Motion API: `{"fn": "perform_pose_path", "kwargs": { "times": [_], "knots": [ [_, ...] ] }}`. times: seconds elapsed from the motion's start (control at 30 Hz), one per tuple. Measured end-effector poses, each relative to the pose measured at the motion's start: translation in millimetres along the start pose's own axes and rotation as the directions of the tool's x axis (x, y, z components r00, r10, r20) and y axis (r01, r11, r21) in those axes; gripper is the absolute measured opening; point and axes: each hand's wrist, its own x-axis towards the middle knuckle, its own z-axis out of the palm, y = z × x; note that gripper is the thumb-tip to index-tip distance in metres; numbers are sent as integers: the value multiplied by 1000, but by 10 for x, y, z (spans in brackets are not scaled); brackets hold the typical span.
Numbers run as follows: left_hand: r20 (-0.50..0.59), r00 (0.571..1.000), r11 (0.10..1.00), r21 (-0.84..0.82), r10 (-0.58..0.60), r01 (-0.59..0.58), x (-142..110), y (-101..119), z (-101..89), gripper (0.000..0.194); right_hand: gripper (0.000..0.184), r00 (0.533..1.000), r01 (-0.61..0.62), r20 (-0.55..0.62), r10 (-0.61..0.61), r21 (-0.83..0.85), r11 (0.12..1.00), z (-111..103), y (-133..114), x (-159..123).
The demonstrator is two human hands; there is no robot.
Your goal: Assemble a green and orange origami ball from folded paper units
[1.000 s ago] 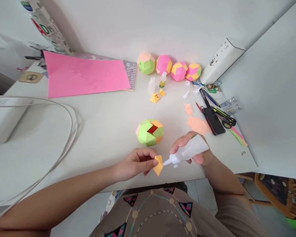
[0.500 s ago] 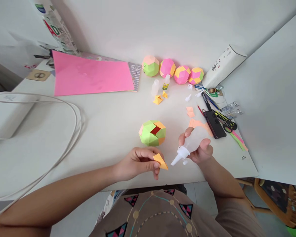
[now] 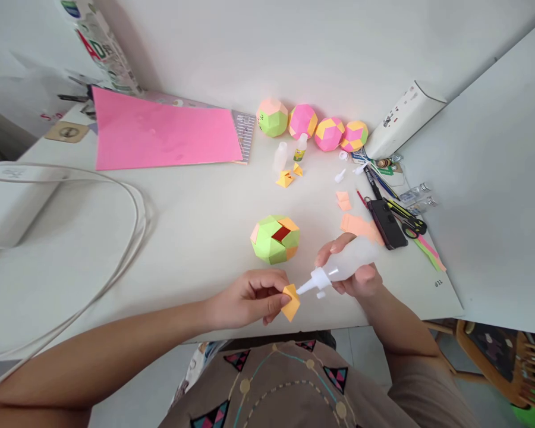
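A small folded orange paper piece (image 3: 291,304) is pinched between the thumb and fingers of my left hand (image 3: 256,299). My right hand (image 3: 354,279) wraps round a translucent squeeze bottle (image 3: 350,259) with a white nozzle, tilted down to the left. The nozzle tip is at the upper right edge of the orange piece; whether it touches I cannot tell. Just beyond my left hand rests a green and orange paper ball (image 3: 267,244) with a dark red diamond-shaped gap or face on top.
Several finished-looking paper balls (image 3: 303,122) line the wall. Near them stand two small bottles (image 3: 280,156) and folded orange pieces (image 3: 285,178). A phone (image 3: 387,223) and scissors (image 3: 412,229) lie at right. Pink paper (image 3: 164,134) and a white cable (image 3: 138,220) occupy the left.
The squeeze bottle has moved left and turned more level, bringing its nozzle up to the orange paper piece. My left hand has rotated that piece so its point faces downward.
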Motion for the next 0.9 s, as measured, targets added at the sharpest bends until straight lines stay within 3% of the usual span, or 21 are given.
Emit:
{"fn": "perform_pose_path", "kwargs": {
  "times": [0.13, 0.23, 0.33, 0.57, 0.73, 0.9],
  "knots": [
    [17, 1000, 1000, 5, -10, 10, -5, 1, -4, 27, 42, 986, 109, 131, -103, -38, 993, 11, 19, -31],
    [26, 999, 1000, 4, -31, 31, -7, -2, -7, 27, 48, 950, 229, 222, -221, -9, 974, -10, 50, -36],
    [22, 999, 999, -10, -42, 42, -8, -10, -6, 27, 53, 927, 269, 274, -255, -17, 963, -7, 43, -32],
    [17, 999, 999, -11, -51, 51, -3, -10, -6, 30, 43, 955, 231, 213, -207, -94, 968, 56, -56, -38],
    [23, 998, 999, 0, -54, 54, -4, -8, -9, 31, 54, 926, 286, 268, -268, -33, 958, 59, -29, -32],
    [39, 999, 999, -16, -35, 36, -4, -17, -13, 29, 50, 946, 272, 208, -250, -85, 959, 84, -52, -31]
  ]
}}
